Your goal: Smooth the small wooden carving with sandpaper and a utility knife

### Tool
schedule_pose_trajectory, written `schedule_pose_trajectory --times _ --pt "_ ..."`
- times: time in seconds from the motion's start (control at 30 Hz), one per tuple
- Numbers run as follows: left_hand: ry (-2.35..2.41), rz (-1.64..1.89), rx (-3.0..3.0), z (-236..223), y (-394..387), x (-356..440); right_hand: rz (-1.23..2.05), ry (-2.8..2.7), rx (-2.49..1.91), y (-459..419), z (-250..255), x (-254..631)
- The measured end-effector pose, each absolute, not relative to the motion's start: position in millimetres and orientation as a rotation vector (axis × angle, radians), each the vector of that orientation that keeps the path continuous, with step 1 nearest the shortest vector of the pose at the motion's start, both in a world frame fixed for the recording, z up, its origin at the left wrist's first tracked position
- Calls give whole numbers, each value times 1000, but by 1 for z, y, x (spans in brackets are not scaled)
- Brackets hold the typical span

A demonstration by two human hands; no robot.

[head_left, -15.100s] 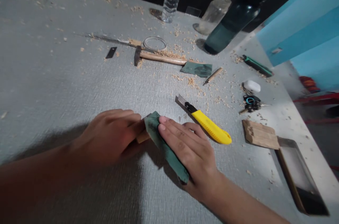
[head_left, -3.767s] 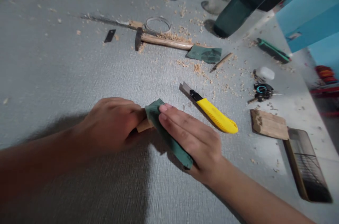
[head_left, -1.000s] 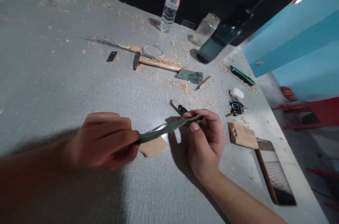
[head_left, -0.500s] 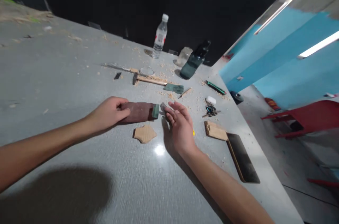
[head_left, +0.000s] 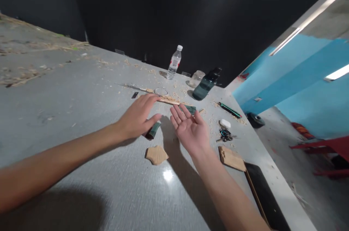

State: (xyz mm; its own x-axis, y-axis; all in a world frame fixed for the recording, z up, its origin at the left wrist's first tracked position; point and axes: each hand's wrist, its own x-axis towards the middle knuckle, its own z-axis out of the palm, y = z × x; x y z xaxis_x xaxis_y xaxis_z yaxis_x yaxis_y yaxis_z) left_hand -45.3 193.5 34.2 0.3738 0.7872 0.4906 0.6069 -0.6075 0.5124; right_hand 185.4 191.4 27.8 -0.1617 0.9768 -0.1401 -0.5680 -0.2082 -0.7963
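Note:
My left hand (head_left: 139, 116) is held palm down, fingers stretched and thumb apart, above a folded strip with a green end (head_left: 155, 129) that looks like sandpaper. Most of the strip is hidden beneath this hand, and I cannot tell whether they touch. My right hand (head_left: 192, 131) is turned palm up with its fingers spread and nothing on the palm. A small shaped piece of wood (head_left: 157, 155) lies on the table in front of both hands. Behind the fingers is a hammer's wooden handle (head_left: 169, 102), its head covered by my left hand, beside a green strip (head_left: 191, 109).
At the back stand a water bottle (head_left: 174, 63), a clear cup (head_left: 196, 78) and a dark bottle (head_left: 205, 85). To the right lie a green cutter (head_left: 229, 110), a white case (head_left: 225, 123), keys (head_left: 225, 135), a wood block (head_left: 231, 158) and a phone (head_left: 265, 194). Wood shavings are scattered about.
My left hand has let go of the brown strip and lifted. My right hand has turned palm up, and the small grey piece at its fingers no longer shows. The view has tilted up.

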Motion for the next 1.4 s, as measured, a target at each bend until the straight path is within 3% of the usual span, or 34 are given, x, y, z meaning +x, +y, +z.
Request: schedule_pose_trajectory --times 0.17,0.3,0.47,0.63,0.87,1.1,1.23,1.4 --pt "1184 1211 1847 49 234 30 1451 -896 -830 228 36 134" --pt "1085 1362 1516 51 272 45 1203 -1260 -742 213 52 116" --pt "740 1091 1291 70 270 19 656 -1850 -871 232 39 144" --pt "696 1351 1357 97 253 4 762 -1464 -1144 265 16 161" --pt "851 1532 1396 85 267 -17 927 -2479 -684 221 27 138" --pt "943 1658 1398 94 251 -30 560 -2718 -822 224 27 148" --pt "1082 1700 1505 73 225 -38 551 -2614 -776 224 39 164" --pt "1315 1472 1730 21 176 -55 571 -2492 -799 221 53 179"
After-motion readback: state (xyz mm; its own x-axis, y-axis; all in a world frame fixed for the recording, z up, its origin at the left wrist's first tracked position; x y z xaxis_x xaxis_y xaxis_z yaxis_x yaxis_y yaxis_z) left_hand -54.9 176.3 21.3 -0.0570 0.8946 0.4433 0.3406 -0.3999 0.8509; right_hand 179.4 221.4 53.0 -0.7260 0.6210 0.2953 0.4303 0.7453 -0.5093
